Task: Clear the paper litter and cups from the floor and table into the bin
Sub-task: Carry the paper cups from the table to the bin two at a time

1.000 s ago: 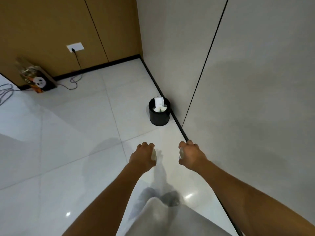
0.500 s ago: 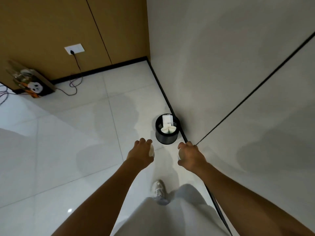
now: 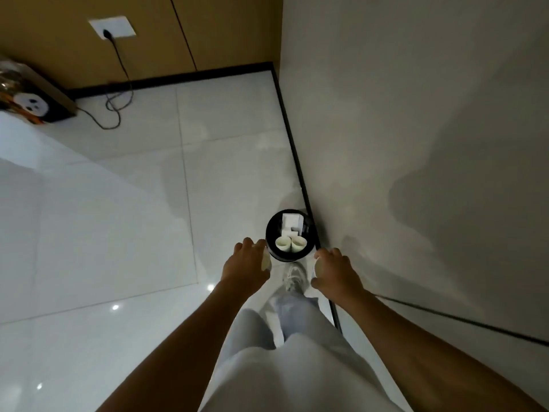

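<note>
White tiled floor (image 3: pixel 118 233), room corner. Left hand (image 3: pixel 246 267) fingers curled round a pale cup (image 3: pixel 265 261); right hand (image 3: pixel 335 272) grips another cup (image 3: pixel 318 267). Both just short of black bin (image 3: pixel 289 233) by the wall, two cups and paper inside.

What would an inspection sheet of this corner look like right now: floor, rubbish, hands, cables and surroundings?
Surface: glossy white tiled floor, with light reflections.
Job's things: round black bin by the wall, holding two white paper cups and folded white paper; a white cup in left hand; a white cup in right hand.
Clutter: dark printed box against the brown wall.
Grippers: left hand and right hand each grip a cup just short of the bin.
Cables: black cable from white wall socket, looping on the floor.
Surroundings: grey wall, black skirting, brown panels.
</note>
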Action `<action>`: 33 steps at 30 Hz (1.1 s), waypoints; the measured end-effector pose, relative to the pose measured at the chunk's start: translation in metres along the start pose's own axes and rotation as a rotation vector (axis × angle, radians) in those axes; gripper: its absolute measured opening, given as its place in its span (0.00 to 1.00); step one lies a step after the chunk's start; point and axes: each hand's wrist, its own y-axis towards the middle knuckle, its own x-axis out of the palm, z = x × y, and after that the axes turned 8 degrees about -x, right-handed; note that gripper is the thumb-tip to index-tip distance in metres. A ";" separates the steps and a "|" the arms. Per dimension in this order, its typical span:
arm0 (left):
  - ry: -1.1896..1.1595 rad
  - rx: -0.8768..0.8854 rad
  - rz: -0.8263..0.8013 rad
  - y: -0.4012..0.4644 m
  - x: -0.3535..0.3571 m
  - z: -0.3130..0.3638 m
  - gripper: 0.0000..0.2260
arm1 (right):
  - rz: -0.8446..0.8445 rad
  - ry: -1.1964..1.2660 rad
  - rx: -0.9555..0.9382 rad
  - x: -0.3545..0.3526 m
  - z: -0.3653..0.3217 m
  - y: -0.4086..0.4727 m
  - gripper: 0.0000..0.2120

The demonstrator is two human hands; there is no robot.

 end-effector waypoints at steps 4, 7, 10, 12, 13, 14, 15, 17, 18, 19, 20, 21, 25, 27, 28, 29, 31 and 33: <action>-0.024 -0.062 -0.020 0.063 0.020 0.010 0.29 | -0.030 -0.010 -0.005 0.004 0.014 0.072 0.25; -0.065 -0.085 -0.043 0.114 0.043 0.008 0.31 | -0.028 0.010 -0.035 0.020 0.028 0.125 0.26; -0.093 -0.091 -0.048 0.161 0.076 -0.001 0.33 | -0.054 -0.005 -0.046 0.044 0.042 0.176 0.26; -0.098 -0.066 -0.039 0.192 0.105 -0.007 0.33 | -0.040 0.005 -0.029 0.065 0.056 0.210 0.26; -0.085 -0.042 -0.032 0.207 0.120 -0.010 0.32 | -0.031 0.016 -0.014 0.076 0.064 0.224 0.26; -0.081 -0.025 -0.027 0.219 0.133 -0.013 0.31 | -0.024 0.023 -0.003 0.085 0.071 0.236 0.26; -0.085 -0.019 -0.029 0.235 0.149 -0.016 0.31 | -0.019 0.022 0.003 0.099 0.080 0.251 0.26; -0.095 -0.018 -0.028 0.265 0.179 -0.019 0.30 | -0.002 0.014 0.011 0.121 0.099 0.277 0.26; -0.091 -0.013 -0.034 0.279 0.193 -0.021 0.30 | 0.002 0.014 0.019 0.131 0.108 0.289 0.26; -0.085 -0.004 -0.041 0.290 0.205 -0.021 0.31 | 0.006 0.016 0.024 0.139 0.115 0.298 0.26; -0.075 0.005 -0.055 0.303 0.220 -0.023 0.31 | 0.001 0.014 0.025 0.149 0.123 0.308 0.26; -0.063 0.015 -0.068 0.313 0.233 -0.024 0.31 | -0.006 0.014 0.024 0.158 0.130 0.317 0.26; 0.011 0.053 -0.110 0.348 0.276 -0.031 0.32 | -0.043 0.018 0.004 0.189 0.147 0.350 0.27; 0.040 0.064 -0.147 0.359 0.293 -0.035 0.32 | -0.106 -0.015 -0.013 0.203 0.152 0.361 0.28; 0.047 0.060 -0.169 0.363 0.300 -0.036 0.32 | -0.145 -0.037 -0.016 0.209 0.154 0.366 0.29; 0.050 0.053 -0.186 0.367 0.306 -0.037 0.33 | -0.177 -0.046 -0.012 0.214 0.155 0.369 0.30; 0.065 0.037 -0.224 0.374 0.315 -0.039 0.33 | -0.228 -0.027 0.018 0.222 0.159 0.376 0.34; 0.098 0.046 -0.272 0.381 0.321 -0.038 0.33 | -0.268 -0.021 0.028 0.227 0.162 0.382 0.35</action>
